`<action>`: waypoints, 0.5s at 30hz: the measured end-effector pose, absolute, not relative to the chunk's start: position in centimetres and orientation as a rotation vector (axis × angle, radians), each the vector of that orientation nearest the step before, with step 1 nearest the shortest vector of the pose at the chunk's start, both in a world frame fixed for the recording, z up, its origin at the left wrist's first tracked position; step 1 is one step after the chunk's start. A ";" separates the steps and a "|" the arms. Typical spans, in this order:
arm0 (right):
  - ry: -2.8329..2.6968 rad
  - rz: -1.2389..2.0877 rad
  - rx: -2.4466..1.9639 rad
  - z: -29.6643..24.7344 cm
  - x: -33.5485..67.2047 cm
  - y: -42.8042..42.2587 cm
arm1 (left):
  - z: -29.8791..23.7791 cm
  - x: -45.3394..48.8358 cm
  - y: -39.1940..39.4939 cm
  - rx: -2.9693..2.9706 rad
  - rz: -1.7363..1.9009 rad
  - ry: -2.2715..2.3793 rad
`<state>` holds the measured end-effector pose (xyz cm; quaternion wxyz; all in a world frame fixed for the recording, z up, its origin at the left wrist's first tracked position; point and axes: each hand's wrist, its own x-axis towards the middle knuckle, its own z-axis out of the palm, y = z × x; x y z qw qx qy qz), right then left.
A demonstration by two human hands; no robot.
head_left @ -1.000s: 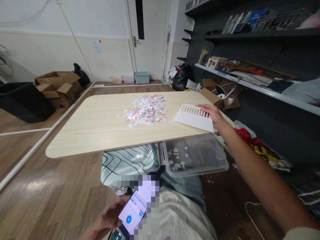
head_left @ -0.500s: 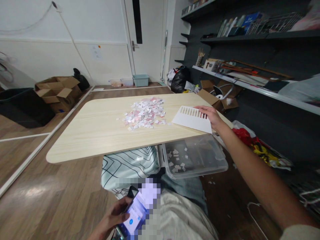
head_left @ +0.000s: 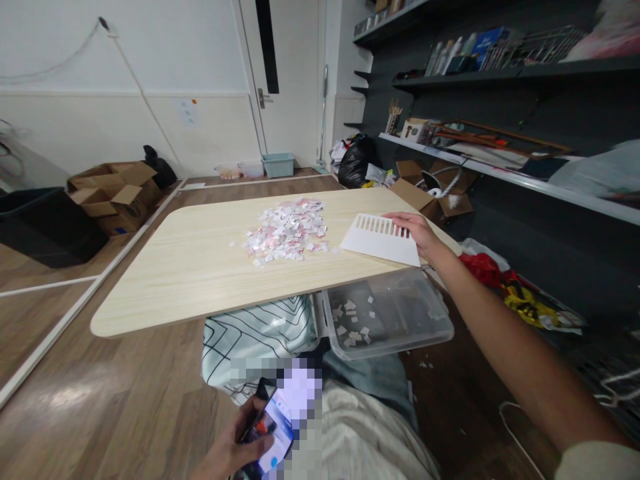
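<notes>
Our right hand [head_left: 417, 230] lies flat, fingers spread, on the white slotted card [head_left: 381, 239] at the table's [head_left: 190, 267] right edge — beside the pile of paper squares [head_left: 286, 232]. Left hand [head_left: 235, 450] grips a phone [head_left: 267, 437] — we judge gathering comes next, needing a firmer hold on the card.

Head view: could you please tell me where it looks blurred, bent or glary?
Head view: a pixelated patch covers part of the phone in the left hand; the table edge bows from wide-angle distortion; glare on the floor; the shelves are dim.
</notes>
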<state>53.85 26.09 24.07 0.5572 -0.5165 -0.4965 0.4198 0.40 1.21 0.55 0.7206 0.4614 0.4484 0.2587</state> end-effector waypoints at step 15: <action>-1.194 0.974 -1.249 23.9 54.1 26.2 | 2.4 0.1 2.2 0.996 0.488 1.064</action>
